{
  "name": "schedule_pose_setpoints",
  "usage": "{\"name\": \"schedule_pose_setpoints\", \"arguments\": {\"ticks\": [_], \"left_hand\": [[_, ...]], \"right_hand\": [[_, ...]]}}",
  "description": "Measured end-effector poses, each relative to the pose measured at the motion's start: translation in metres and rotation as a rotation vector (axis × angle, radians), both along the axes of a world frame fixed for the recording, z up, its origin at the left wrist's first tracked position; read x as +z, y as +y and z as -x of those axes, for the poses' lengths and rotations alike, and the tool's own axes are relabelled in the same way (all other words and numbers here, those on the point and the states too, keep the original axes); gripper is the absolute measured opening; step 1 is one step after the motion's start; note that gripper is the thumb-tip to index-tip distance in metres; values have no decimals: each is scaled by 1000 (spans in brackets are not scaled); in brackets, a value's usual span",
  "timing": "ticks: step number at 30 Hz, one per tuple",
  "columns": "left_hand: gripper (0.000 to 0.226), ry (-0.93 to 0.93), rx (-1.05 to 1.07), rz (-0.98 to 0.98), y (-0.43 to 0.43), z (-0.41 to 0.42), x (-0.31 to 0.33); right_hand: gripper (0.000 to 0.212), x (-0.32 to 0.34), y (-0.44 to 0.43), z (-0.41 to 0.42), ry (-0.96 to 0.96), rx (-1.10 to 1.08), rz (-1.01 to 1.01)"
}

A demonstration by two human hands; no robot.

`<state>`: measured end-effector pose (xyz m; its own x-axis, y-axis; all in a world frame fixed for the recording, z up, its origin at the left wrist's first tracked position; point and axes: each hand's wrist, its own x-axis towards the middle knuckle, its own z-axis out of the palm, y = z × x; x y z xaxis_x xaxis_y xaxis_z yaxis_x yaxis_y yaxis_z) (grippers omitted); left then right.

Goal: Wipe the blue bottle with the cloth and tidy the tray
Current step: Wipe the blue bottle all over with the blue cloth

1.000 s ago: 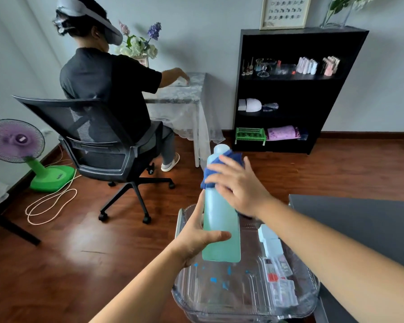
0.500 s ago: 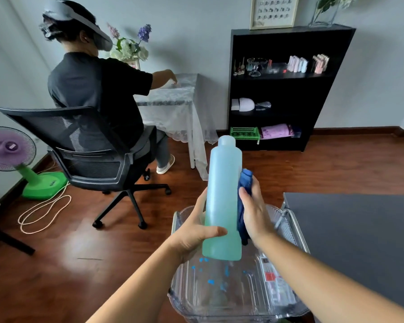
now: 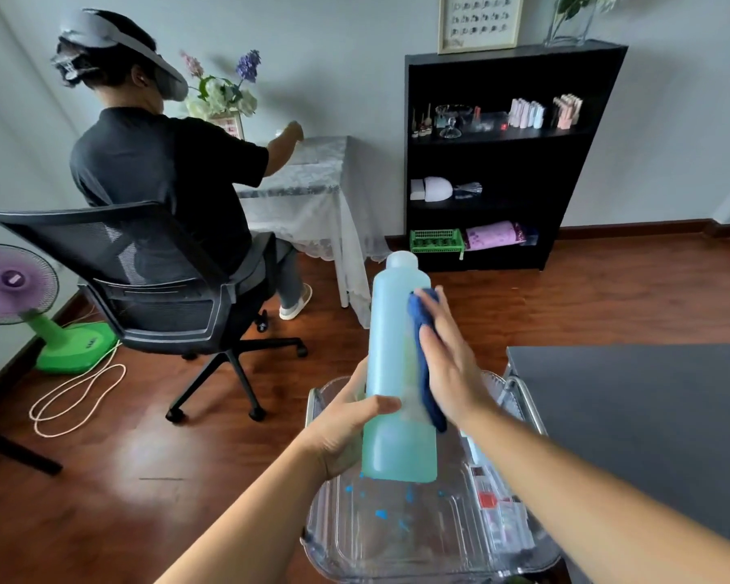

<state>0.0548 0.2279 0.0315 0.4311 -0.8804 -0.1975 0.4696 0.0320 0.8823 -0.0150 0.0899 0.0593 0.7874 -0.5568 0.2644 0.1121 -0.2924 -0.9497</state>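
Your left grip (image 3: 342, 432) is curled round the lower half of the bottle (image 3: 397, 330), holding it upright at the centre of the frame. Your right grip (image 3: 452, 373) lies flat, fingers straight, pressing the cloth (image 3: 420, 326) to the bottle's right side. The bottle is just above the clear tray (image 3: 355, 545) at bottom centre. Small boxes (image 3: 498, 512) lie along the tray's right side, near the dark table (image 3: 650, 415).

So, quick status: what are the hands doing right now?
Left hand grips blue bottle over tray. Right hand presses cloth on its side. Nothing blocking.
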Motion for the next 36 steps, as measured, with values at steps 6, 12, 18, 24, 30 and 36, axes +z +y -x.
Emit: {"name": "schedule_pose_setpoints", "arguments": {"ticks": [6,12,18,24,30,36], "left_hand": [[59,-220,43,-78,-16,-3,20],[80,-112,150,-49,-8,1,8],[80,-190,9,-91,-11,-11,29],[88,-225,-14,-38,-13,-13,39],[93,-142,-78,50,-8,7,30],[90,-75,36,46,-14,10,30]], "right_hand": [[44,19,-13,-13,48,42,4],[45,-9,15,33,79,141,-125],[46,3,14,19,62,54,-160],[48,10,1,11,28,139,175],[44,37,-36,-29,69,31,32],[45,25,-17,1,67,84,-203]]}}
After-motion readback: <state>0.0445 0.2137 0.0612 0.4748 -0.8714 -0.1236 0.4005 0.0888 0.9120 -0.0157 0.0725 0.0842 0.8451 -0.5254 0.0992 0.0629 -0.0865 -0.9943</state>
